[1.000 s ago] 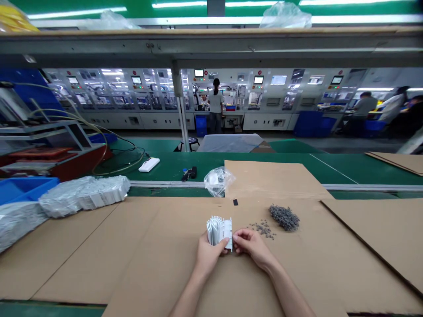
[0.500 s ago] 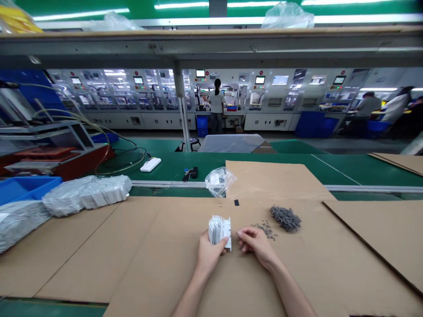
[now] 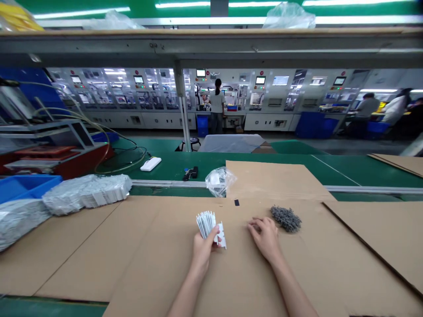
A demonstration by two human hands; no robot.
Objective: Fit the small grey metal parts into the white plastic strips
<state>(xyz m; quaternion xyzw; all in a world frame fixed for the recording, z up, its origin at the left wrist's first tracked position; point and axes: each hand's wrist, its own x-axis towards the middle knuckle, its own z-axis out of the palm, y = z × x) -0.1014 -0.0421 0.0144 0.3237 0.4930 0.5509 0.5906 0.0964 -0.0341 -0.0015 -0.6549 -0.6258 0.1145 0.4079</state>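
My left hand [image 3: 202,251] is wrapped round a fanned stack of thin white plastic pieces [image 3: 206,223]. One white piece [image 3: 222,235] stands apart from the stack on its right, under my thumb and fingers. To the right, my right hand [image 3: 266,240] rests low over the cardboard with its fingers bent and drawn together. Whatever its fingertips hold, if anything, is too small to make out. Just beyond that hand lies a heap of small grey parts [image 3: 287,219]. The loose grey parts beside the heap are hidden by my right hand.
Cardboard sheets [image 3: 158,255] cover the bench. Bundles of white pieces in wrap [image 3: 87,191] and a blue bin [image 3: 26,187] are at left. A clear plastic bag [image 3: 220,180], keys [image 3: 191,173] and a white box-like device [image 3: 151,164] lie farther back. A person [image 3: 217,105] stands at distant machines.
My right hand has moved right, over the loose grey parts. My left hand has shifted slightly left and tilted the stack, with one white piece now separated from the rest.
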